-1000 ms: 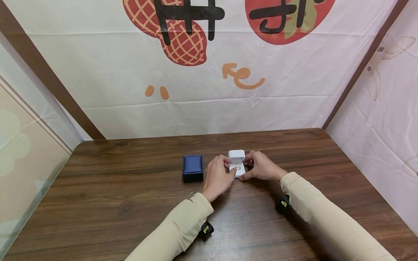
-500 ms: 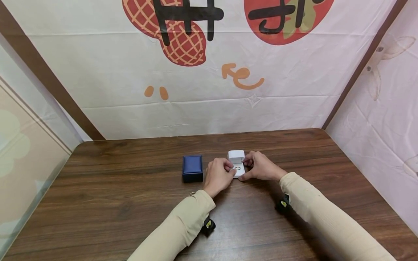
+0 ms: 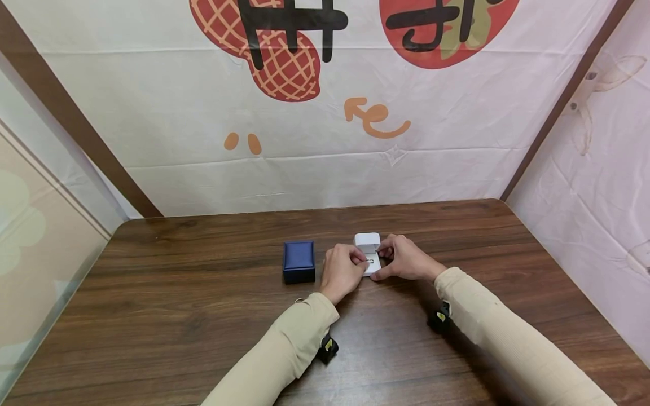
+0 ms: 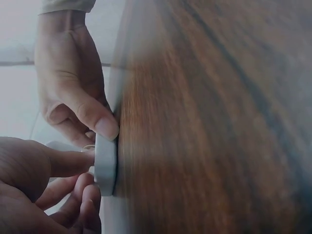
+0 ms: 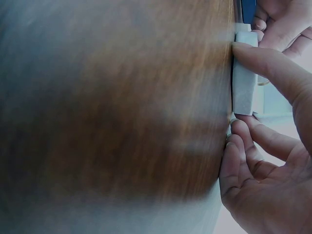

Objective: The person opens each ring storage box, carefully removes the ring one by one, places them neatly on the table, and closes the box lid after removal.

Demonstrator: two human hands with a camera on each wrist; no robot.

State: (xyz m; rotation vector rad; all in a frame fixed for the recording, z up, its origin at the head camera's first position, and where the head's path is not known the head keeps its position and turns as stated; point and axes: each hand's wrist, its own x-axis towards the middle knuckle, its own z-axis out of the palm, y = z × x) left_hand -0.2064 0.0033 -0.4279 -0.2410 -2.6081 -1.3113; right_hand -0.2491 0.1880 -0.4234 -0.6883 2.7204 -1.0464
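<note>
A small white ring box (image 3: 367, 241) stands on the table with its lid raised. A thin gold ring (image 3: 371, 261) sits upright in its white insert. My left hand (image 3: 342, 272) reaches in from the left, thumb and forefinger brought together at the ring's left edge in a pinch; the exact contact is partly hidden. On the box's right, my right hand (image 3: 408, 260) grips the base, its thumb on the front and fingers along the side. In the right wrist view, the right thumb lies across the base (image 5: 245, 80). To the left stands a closed dark blue box (image 3: 299, 256).
The brown wood-grain table (image 3: 203, 316) reaches back to a white printed cloth wall (image 3: 315, 175). Other cloth panels rise on the left and right. A black strap-on device (image 3: 327, 348) sits under each forearm.
The left forefinger has left the box's left side and closed toward the thumb at the ring, and the left hand has shifted slightly right. The right hand and both boxes stay in place.
</note>
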